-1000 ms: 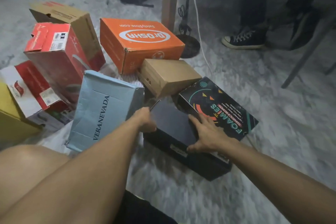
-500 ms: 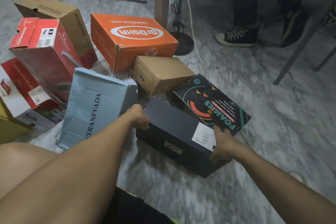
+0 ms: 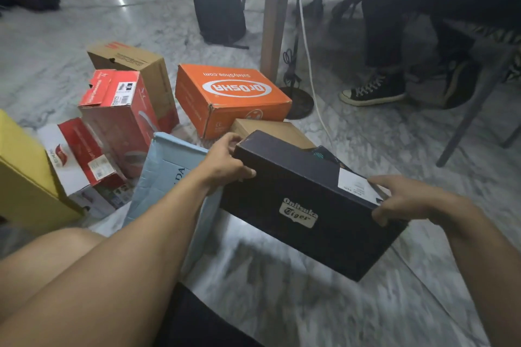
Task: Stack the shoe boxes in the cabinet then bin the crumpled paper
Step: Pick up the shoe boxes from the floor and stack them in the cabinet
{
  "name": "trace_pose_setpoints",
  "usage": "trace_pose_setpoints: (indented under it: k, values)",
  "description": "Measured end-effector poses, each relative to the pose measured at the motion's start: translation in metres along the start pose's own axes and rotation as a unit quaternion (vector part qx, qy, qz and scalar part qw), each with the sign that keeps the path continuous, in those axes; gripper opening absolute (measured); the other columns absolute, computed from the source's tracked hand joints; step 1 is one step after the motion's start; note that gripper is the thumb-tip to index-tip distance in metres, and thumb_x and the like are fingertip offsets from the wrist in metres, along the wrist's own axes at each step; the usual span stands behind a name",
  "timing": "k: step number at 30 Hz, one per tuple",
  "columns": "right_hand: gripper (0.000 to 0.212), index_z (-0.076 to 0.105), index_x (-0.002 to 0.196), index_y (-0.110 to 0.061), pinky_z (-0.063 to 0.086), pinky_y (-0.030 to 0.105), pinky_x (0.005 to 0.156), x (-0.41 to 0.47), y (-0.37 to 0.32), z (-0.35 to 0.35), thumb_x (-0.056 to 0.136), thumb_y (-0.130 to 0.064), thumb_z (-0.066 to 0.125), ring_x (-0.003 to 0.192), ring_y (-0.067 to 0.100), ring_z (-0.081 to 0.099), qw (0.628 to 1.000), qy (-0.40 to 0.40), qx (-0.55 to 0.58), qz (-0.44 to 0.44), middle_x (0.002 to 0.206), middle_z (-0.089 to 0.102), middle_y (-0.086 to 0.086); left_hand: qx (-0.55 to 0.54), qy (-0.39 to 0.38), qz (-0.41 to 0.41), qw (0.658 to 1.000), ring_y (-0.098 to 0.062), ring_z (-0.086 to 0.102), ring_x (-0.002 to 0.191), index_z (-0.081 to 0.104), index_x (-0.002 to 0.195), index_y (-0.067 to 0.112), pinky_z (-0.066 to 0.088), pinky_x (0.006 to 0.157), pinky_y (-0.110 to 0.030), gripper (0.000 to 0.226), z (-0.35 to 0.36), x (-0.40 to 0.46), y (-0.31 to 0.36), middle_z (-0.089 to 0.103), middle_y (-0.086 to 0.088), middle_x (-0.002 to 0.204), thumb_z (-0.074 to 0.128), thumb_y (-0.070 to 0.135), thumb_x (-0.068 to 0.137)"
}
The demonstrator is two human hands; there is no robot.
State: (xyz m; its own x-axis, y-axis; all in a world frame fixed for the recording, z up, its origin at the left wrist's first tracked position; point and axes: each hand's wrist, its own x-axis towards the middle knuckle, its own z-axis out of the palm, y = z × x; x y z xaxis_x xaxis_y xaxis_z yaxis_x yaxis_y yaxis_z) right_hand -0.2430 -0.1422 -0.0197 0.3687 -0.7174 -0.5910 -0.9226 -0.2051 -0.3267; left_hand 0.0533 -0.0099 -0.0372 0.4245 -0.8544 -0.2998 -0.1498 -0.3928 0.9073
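Observation:
A dark navy shoe box (image 3: 296, 189) with a silver logo hangs tilted above the marble floor, held at both ends. My left hand (image 3: 228, 165) grips its left end and my right hand (image 3: 406, 200) grips its right end by the white label. Behind it on the floor lie an orange box (image 3: 231, 98), a small brown box (image 3: 270, 129) and a black patterned box (image 3: 327, 153), mostly hidden. A light blue box (image 3: 166, 175) leans under my left forearm. No cabinet or crumpled paper shows.
Left of the blue box stand a red box (image 3: 118, 118), a tall brown box (image 3: 135, 65), a red-and-white box (image 3: 79, 160) and a yellow box (image 3: 25, 177). A wooden table leg (image 3: 275, 14), white cable, black backpack (image 3: 218, 0), a seated person's sneaker (image 3: 372, 91) and a chair leg stand beyond.
The navy box has come up off the floor and toward me, now tilted with its logo side showing. Both hands have risen with it; the patterned box is mostly covered.

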Motion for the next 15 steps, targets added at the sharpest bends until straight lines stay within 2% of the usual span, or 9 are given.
trace_pose_setpoints:
  k: [3, 5, 7, 9, 10, 13, 15]
  values:
    - [0.089, 0.053, 0.128, -0.029, 0.048, 0.029, 0.059, -0.003, -0.012, -0.021, 0.042, -0.024, 0.074, 0.090, 0.019, 0.059, 0.998, 0.058, 0.013, -0.028, 0.112, 0.056, 0.003, -0.045, 0.014, 0.017, 0.999, -0.026, 0.060, 0.099, 0.047, 0.126, 0.023, 0.056, 0.082, -0.039, 0.072, -0.017, -0.007, 0.009, 0.057, -0.011, 0.110, 0.075, -0.011, 0.070]
    - [0.093, 0.052, 0.131, -0.032, 0.051, 0.031, 0.065, -0.006, -0.020, -0.032, 0.041, -0.021, 0.073, 0.093, 0.020, 0.058, 0.993, 0.097, 0.044, -0.046, 0.118, 0.055, 0.005, -0.052, 0.033, 0.043, 0.997, -0.030, 0.060, 0.105, 0.047, 0.128, 0.024, 0.056, 0.081, -0.037, 0.075, -0.030, -0.012, 0.014, 0.058, -0.013, 0.112, 0.075, -0.012, 0.068]
    - [0.086, 0.059, 0.124, -0.032, 0.053, 0.033, 0.072, -0.009, -0.032, -0.042, 0.040, -0.021, 0.072, 0.095, 0.022, 0.057, 0.985, 0.135, 0.084, -0.074, 0.118, 0.057, 0.007, -0.062, 0.044, 0.064, 0.995, -0.026, 0.061, 0.098, 0.047, 0.131, 0.023, 0.057, 0.070, -0.027, 0.076, -0.045, -0.020, 0.021, 0.057, -0.013, 0.110, 0.074, -0.013, 0.069]
    - [0.069, 0.063, 0.115, -0.027, 0.049, 0.030, 0.066, -0.014, -0.048, -0.050, 0.049, -0.012, 0.074, 0.092, 0.023, 0.058, 0.967, 0.171, 0.155, -0.106, 0.114, 0.061, 0.009, -0.070, 0.058, 0.081, 0.993, -0.021, 0.061, 0.090, 0.047, 0.134, 0.025, 0.053, 0.052, -0.019, 0.078, -0.060, -0.030, 0.026, 0.057, -0.011, 0.110, 0.073, -0.013, 0.071]
    - [0.069, 0.062, 0.115, -0.023, 0.046, 0.027, 0.062, -0.015, -0.058, -0.052, 0.049, -0.009, 0.074, 0.090, 0.023, 0.058, 0.956, 0.184, 0.192, -0.122, 0.112, 0.062, 0.010, -0.082, 0.068, 0.087, 0.991, -0.021, 0.062, 0.092, 0.047, 0.135, 0.027, 0.052, 0.051, -0.021, 0.080, -0.070, -0.034, 0.027, 0.056, -0.011, 0.113, 0.072, -0.013, 0.071]
    - [0.082, 0.055, 0.117, -0.016, 0.047, 0.028, 0.063, -0.016, -0.089, -0.055, 0.037, -0.020, 0.070, 0.094, 0.026, 0.058, 0.926, 0.226, 0.262, -0.154, 0.111, 0.059, 0.010, -0.114, 0.091, 0.110, 0.983, -0.020, 0.065, 0.093, 0.049, 0.132, 0.033, 0.058, 0.058, -0.030, 0.083, -0.098, -0.048, 0.030, 0.056, -0.007, 0.116, 0.072, -0.016, 0.070]
    - [0.089, 0.052, 0.118, -0.015, 0.052, 0.036, 0.075, -0.018, -0.111, -0.057, 0.033, -0.029, 0.073, 0.102, 0.029, 0.059, 0.908, 0.253, 0.289, -0.166, 0.115, 0.057, 0.012, -0.106, 0.104, 0.119, 0.982, -0.019, 0.063, 0.105, 0.046, 0.134, 0.030, 0.059, 0.078, -0.038, 0.089, -0.119, -0.059, 0.031, 0.057, -0.006, 0.124, 0.080, -0.009, 0.062]
